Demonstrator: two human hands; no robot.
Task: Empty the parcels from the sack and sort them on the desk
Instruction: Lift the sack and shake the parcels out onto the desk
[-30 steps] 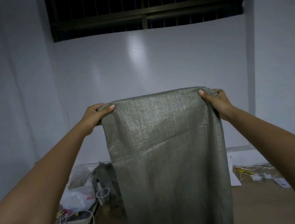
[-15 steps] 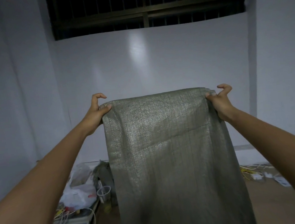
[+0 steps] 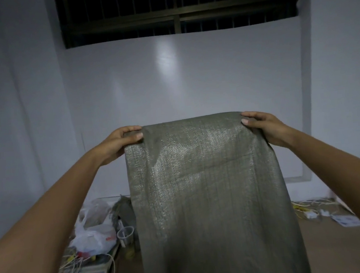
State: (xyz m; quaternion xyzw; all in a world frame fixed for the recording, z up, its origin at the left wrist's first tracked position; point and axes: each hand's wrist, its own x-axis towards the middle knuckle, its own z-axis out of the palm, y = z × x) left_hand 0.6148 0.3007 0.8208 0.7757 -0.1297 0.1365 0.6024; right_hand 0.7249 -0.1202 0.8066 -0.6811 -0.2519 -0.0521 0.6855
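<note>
Before a pale wall, the left hand (image 3: pixel 118 141) and right hand (image 3: pixel 265 126) are pinching the grey-green woven sack (image 3: pixel 207 188) by its top corners at frame centre; shaking it hard should dislodge any remaining parcels.

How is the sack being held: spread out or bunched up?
Spread out: the sack hangs flat, left hand and right hand gripping its top corners.

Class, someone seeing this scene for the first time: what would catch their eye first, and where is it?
A grey-green woven sack hangs centre frame, held up at its top corners by the left hand and right hand. Behind it, lower left, sit a white plastic bag and a clear cup.
</note>
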